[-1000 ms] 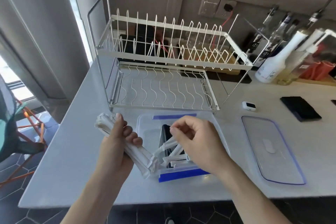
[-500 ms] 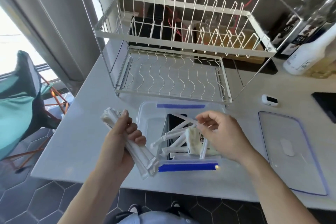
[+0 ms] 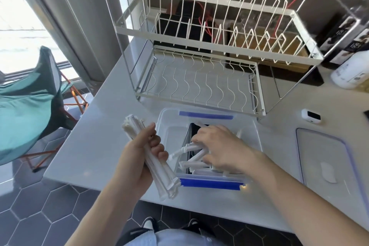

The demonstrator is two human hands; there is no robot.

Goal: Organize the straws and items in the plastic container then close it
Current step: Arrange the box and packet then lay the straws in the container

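A clear plastic container [image 3: 169,126] with blue clips stands open on the white counter in front of me. My left hand [image 3: 142,152] grips a bundle of white wrapped straws [image 3: 159,173], held slanted over the container's left front corner. Inside the container lie several loose wrapped straws [image 3: 191,163] on a dark item [image 3: 194,129]. My right hand [image 3: 223,150] is down in the container, its fingers curled over the loose straws. The clear lid [image 3: 323,146] with a blue rim lies flat on the counter to the right.
A white wire dish rack [image 3: 199,62] stands just behind the container. A small white device [image 3: 310,116] and a white bottle [image 3: 349,72] sit at the right. The counter's left edge drops to a tiled floor with a teal folding chair [image 3: 30,102].
My right hand has dropped from above the container down into it, onto the loose straws. The view has moved closer. The left hand keeps its bundle in place.
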